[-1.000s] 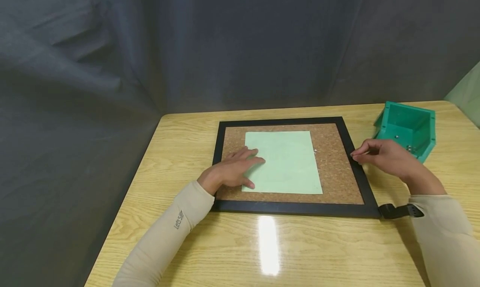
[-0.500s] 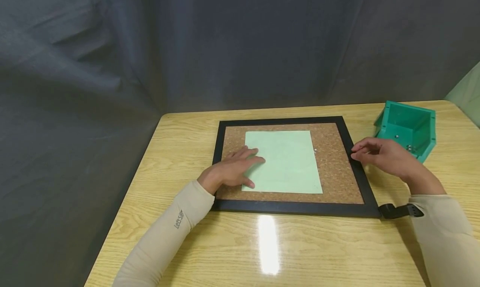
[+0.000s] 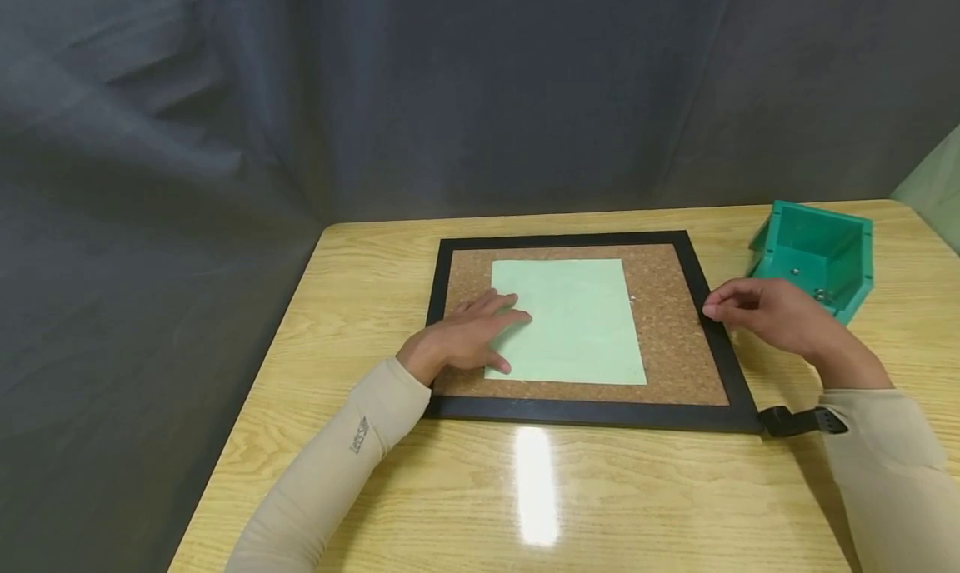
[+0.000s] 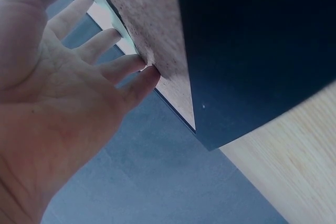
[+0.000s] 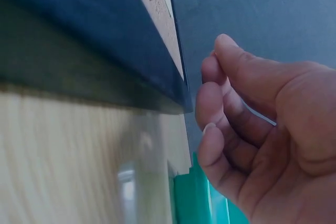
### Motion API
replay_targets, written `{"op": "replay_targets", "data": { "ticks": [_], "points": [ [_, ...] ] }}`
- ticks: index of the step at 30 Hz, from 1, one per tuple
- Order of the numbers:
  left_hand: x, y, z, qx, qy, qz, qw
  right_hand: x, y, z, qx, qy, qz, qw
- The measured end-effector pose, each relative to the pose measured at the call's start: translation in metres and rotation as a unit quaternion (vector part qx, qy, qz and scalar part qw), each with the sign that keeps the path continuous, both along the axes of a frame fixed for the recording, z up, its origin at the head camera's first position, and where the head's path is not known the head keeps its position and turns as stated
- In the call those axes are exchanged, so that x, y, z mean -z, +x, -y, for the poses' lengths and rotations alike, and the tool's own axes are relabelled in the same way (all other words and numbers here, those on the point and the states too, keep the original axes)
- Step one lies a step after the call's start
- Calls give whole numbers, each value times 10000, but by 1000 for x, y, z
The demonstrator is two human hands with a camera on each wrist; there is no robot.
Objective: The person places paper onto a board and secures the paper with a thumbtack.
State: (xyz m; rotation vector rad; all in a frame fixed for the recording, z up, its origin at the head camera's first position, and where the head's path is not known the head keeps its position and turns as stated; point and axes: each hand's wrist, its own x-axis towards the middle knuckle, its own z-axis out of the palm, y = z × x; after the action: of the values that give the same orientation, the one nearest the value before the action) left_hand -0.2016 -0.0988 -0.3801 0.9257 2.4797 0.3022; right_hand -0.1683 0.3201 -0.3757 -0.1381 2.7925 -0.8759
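Note:
A pale green sheet of paper (image 3: 573, 315) lies on a black-framed cork board (image 3: 667, 340). My left hand (image 3: 474, 336) rests on the paper's left part with its fingers spread; in the left wrist view its fingertips touch paper and cork. Over the board's right frame edge is my right hand (image 3: 776, 315), thumb and index finger pressed together at the tips. In the right wrist view that hand (image 5: 262, 114) has curled fingers, and a tiny speck shows where thumb and index meet, its kind too small and hidden to tell. A small whitish bit (image 3: 632, 298) sits beside the paper's right edge.
A green plastic bin (image 3: 810, 248) stands right of the board, behind my right hand, with a few small shiny pieces inside. The wooden table (image 3: 637, 498) carries everything. A dark curtain (image 3: 525, 98) hangs behind it. A black strap (image 3: 798, 421) sits at my right wrist.
The right thumb and index, slightly apart half a second ago, are now closer together at the tips. The left hand and the paper have kept their places.

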Motion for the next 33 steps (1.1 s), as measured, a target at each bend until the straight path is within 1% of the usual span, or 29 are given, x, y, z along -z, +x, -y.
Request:
{"op": "replay_targets", "data": {
  "ticks": [5,9,14,20,24,27,29,33],
  "points": [
    [-1,0,-1,-23,-55,25,10000,-5,1,5,-109,140,-109,9998],
    [-1,-1,-3,-36,-78,26,10000,-10,3,15,-266,273,-290,9988],
    [-2,-1,-3,-49,-106,8,9999,-18,-3,32,-527,209,-396,9976],
    [-2,0,-4,-70,-51,-21,10000,-22,-21,57,-946,-48,-144,9954],
    [-1,1,-6,-116,-14,40,9999,-18,-31,75,-1275,-273,-43,9914],
    [0,0,-5,-117,-19,50,9999,-15,-40,90,-1428,-471,107,9886],
    [-1,0,-6,-106,-32,22,9999,-12,-48,102,-1415,-638,317,9874],
    [-2,-1,-7,-100,-56,-13,9999,-4,-66,128,-1257,-1066,837,9828]
  ]
}}
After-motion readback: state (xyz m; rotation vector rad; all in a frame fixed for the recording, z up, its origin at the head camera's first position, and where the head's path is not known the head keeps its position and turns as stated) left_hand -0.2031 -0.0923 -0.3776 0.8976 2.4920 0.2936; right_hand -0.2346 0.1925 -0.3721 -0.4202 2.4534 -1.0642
